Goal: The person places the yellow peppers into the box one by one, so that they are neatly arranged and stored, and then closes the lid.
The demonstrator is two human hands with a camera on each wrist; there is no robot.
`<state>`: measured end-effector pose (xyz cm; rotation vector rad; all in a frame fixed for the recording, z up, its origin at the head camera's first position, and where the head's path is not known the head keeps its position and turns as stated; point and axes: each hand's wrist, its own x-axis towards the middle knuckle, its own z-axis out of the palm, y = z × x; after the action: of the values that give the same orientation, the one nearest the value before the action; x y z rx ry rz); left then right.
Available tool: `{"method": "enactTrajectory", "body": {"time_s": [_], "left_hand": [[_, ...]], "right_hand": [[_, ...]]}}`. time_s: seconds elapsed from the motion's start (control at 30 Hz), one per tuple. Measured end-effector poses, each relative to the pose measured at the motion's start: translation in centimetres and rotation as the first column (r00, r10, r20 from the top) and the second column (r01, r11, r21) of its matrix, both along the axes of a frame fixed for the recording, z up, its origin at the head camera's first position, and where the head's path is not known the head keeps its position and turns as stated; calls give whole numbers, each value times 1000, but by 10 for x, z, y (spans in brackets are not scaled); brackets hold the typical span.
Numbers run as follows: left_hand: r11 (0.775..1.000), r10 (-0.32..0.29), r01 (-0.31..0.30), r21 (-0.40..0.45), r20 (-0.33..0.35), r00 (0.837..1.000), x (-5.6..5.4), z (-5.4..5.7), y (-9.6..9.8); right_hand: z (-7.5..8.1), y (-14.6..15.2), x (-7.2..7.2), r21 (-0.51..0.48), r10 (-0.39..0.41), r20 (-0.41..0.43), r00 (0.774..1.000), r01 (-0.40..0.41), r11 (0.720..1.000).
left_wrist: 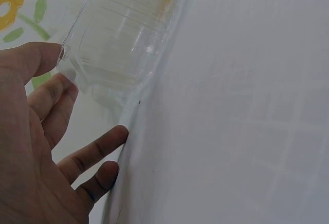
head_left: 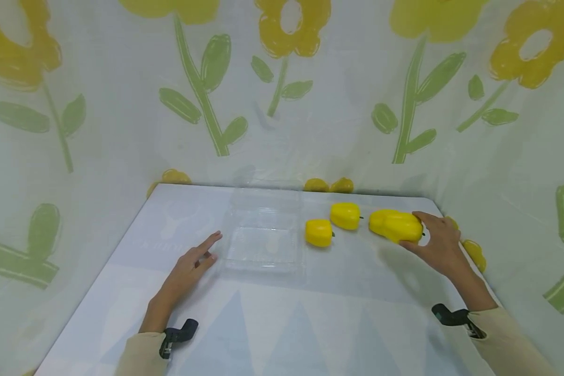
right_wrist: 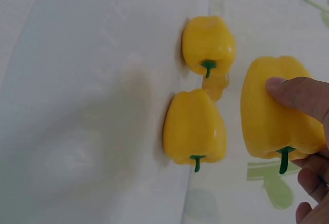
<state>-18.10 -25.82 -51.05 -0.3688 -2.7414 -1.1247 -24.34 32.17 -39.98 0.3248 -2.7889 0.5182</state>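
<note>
My right hand [head_left: 441, 244] grips a yellow bell pepper [right_wrist: 270, 113] by its sides, thumb across it, green stem showing in the right wrist view. Close beside it, another yellow pepper [right_wrist: 195, 131] rests on the table, overlapped by the held one in the head view. Two more peppers, a nearer one [head_left: 318, 233] and a farther one [head_left: 345, 215], lie to the left. At the table's middle stands a clear plastic container [head_left: 263, 245]. Spread loosely at its left side is my left hand [head_left: 185, 274], fingertips right at the container's rim in the left wrist view.
The white table [head_left: 178, 209] carries pale blue triangles toward its front. Behind and around it hangs a flower-printed cloth [head_left: 329, 115]. The container's transparent lid [head_left: 268, 201] appears raised at the back, toward the table's far edge.
</note>
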Motion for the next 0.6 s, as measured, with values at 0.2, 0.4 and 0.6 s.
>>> {"method": "enactTrajectory", "body": {"time_s": [0.2, 0.4, 0.6], "left_hand": [[1000, -6, 6, 11, 12, 1000, 0, 1, 0], [1000, -7, 7, 9, 16, 1000, 0, 1, -1], [1000, 2, -2, 14, 6, 1000, 1, 0, -1]], "right_hand": [[2, -11, -1, -24, 20, -19, 1000, -21, 1000], [3, -21, -1, -38, 28, -5, 1000, -28, 999], [2, -27, -2, -55, 52, -6, 999, -52, 997]]}}
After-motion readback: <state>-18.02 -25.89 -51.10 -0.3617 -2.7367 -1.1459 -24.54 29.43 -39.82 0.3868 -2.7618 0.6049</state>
